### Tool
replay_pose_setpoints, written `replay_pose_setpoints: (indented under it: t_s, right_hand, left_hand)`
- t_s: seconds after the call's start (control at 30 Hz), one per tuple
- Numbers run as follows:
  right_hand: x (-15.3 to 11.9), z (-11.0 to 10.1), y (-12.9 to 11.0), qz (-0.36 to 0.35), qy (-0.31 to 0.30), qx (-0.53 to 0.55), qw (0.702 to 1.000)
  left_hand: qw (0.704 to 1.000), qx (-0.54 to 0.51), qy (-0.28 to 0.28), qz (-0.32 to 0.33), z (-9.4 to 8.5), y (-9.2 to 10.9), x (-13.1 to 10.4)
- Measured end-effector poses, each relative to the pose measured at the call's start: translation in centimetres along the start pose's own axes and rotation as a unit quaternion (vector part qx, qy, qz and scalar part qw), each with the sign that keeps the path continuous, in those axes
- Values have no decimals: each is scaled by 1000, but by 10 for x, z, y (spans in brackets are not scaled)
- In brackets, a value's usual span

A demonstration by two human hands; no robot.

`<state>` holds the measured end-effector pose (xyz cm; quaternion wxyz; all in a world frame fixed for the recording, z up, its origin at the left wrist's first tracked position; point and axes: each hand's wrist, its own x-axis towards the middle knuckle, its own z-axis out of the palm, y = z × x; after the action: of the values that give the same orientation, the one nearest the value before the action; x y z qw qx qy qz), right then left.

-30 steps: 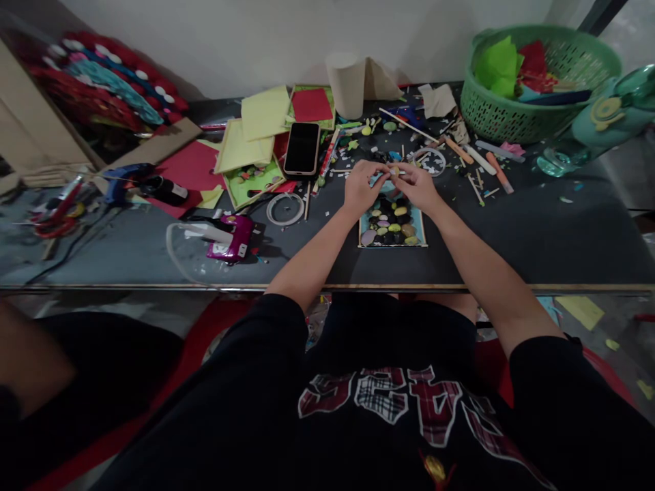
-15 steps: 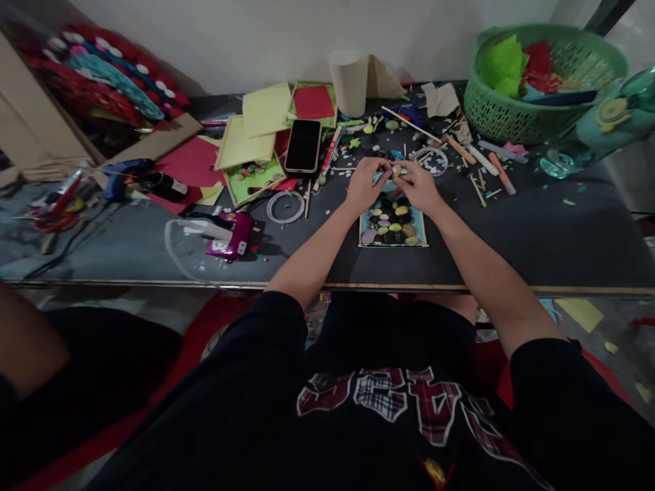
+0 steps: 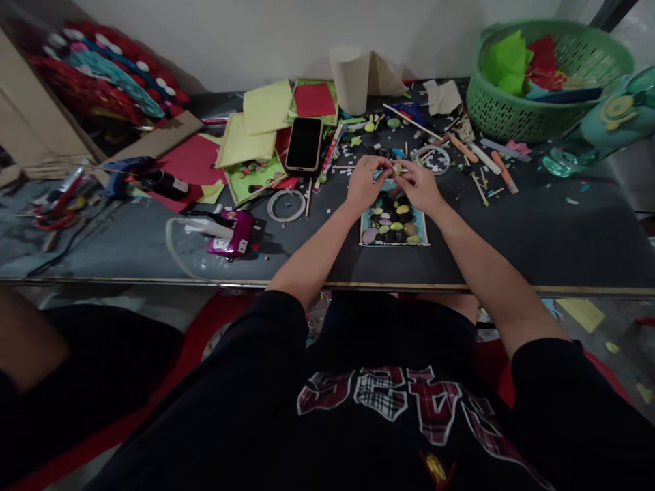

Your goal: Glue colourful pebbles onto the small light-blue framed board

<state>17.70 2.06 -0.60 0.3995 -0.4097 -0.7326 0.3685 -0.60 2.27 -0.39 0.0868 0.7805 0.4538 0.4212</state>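
Observation:
Both hands meet above the far end of a small blue panel (image 3: 365, 217) with a thin frame, on which black, yellow, green and mauve pebbles (image 3: 396, 227) lie packed together. Between the fingertips is a small yellowish pebble (image 3: 397, 169). My left hand (image 3: 366, 183) has its thumb and fingers closed at the pebble's left side. From the other side, my right hand (image 3: 419, 185) pinches the same pebble. The hands cover the upper part of the panel.
A phone (image 3: 303, 144) lies on yellow-green frames. Tape rings (image 3: 285, 205), sticks and paper scraps litter the table. A green basket (image 3: 512, 109) and a bottle (image 3: 596, 136) stand right. Left are a blue glue gun (image 3: 119, 179), a purple device (image 3: 236, 235) and another person's arm (image 3: 31, 334).
The hands stay in nearly the same place, with the pebble turned slightly between the fingertips. The whole view has shifted very slightly.

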Motion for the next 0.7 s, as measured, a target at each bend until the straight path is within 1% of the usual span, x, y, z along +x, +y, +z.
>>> replay_pose_setpoints:
  t_s: [0.27, 0.53, 0.7]
  right_hand:
    - [0, -1, -3, 5, -6, 24, 1000]
    - [-1, -1, -10, 15, -4, 58, 998]
    - [-1, -2, -11, 11, -5, 52, 999]
  left_hand:
    - [1000, 5, -8, 3, 2, -1, -1]
    - [1000, 1, -5, -2, 4, -3, 0]
    - [1000, 11, 2, -5, 5, -2, -1]
